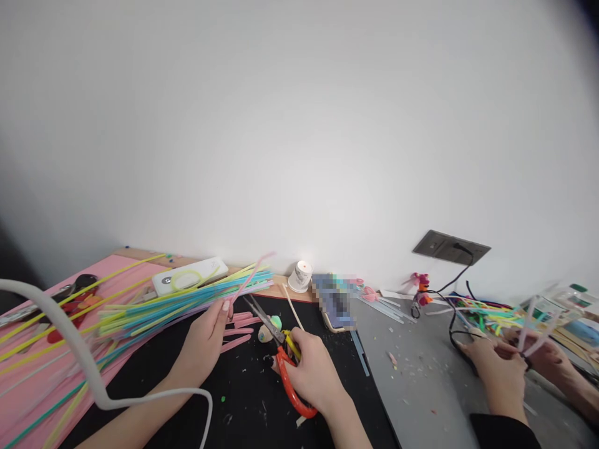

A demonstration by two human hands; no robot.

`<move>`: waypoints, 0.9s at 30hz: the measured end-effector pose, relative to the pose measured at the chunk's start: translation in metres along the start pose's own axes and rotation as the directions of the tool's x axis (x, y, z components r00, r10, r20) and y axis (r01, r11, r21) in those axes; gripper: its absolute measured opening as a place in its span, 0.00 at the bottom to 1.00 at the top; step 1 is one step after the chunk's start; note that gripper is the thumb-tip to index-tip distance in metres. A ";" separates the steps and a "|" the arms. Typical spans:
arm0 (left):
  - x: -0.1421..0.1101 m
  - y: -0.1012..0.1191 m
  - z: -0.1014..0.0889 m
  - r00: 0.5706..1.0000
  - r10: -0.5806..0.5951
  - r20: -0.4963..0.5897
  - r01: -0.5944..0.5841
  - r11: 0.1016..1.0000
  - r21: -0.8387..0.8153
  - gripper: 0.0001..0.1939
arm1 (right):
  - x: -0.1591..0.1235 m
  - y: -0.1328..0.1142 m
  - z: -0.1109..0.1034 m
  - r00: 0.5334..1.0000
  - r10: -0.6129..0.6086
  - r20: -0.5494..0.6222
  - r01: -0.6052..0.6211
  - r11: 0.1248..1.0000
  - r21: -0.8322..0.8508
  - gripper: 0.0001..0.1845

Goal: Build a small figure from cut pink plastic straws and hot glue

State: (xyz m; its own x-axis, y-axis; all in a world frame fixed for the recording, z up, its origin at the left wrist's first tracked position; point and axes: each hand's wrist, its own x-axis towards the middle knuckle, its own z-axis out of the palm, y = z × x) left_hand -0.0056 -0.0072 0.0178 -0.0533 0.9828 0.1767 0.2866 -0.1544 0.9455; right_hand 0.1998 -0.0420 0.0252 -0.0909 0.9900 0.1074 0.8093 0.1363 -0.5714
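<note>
My left hand [203, 340] pinches a thin pink pipe cleaner [250, 274], whose tip points up and to the right. Fingers of my right hand [316, 365] are wrapped round scissors [291, 388] with orange and yellow handles. Their blades are parted and point up-left, near the pink pipe cleaner. Several short pink pipe cleaner pieces [238, 342] lie on the black mat [243, 411], partly behind my left hand. Beside the blades is a small pale ball with a green patch [268, 330]. A thin cream stick [293, 307] stands out above my right hand.
Pastel pipe cleaners [187, 305] spread leftward over pink sheets [28, 399]. A white cable [87, 355] loops across the left foreground. Along the wall are a white power bank [189, 275], an upturned paper cup [300, 276] and a phone [334, 305]. Another person's hands [503, 374] work at right.
</note>
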 end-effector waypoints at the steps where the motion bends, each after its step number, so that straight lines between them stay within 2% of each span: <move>1: -0.001 0.001 0.001 1.000 -0.001 0.007 0.001 1.000 -0.011 0.17 | 0.000 -0.001 0.001 1.000 -0.008 0.008 0.008 1.000 -0.001 0.19; 4: -0.003 0.007 0.004 0.996 0.008 0.093 -0.004 0.999 -0.034 0.18 | -0.001 -0.003 0.004 1.000 -0.018 0.016 0.018 1.000 -0.009 0.19; 7: -0.005 0.011 0.005 0.970 0.036 0.242 -0.016 0.996 -0.085 0.18 | -0.002 -0.004 0.005 1.000 -0.026 0.015 0.026 1.000 -0.008 0.19; 9: -0.005 0.011 0.005 0.955 0.049 0.293 -0.021 0.995 -0.098 0.18 | -0.002 -0.004 0.004 0.999 -0.034 0.019 0.034 0.999 -0.004 0.19; 18: -0.005 0.007 0.007 0.923 0.021 0.383 0.073 0.971 -0.229 0.21 | -0.001 -0.005 0.002 0.998 -0.037 0.044 0.036 0.999 0.022 0.18; 27: -0.003 0.001 0.007 0.915 0.040 0.401 0.068 0.966 -0.250 0.22 | -0.001 -0.005 0.000 0.998 -0.018 0.057 0.019 1.000 -0.018 0.13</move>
State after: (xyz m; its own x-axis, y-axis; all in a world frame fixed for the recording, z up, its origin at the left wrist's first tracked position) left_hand 0.0016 -0.0094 0.0166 0.3463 0.9338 0.0896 0.0338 -0.1079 0.9936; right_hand 0.1960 -0.0438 0.0280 -0.1387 0.9878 0.0711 0.8175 0.1547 -0.5548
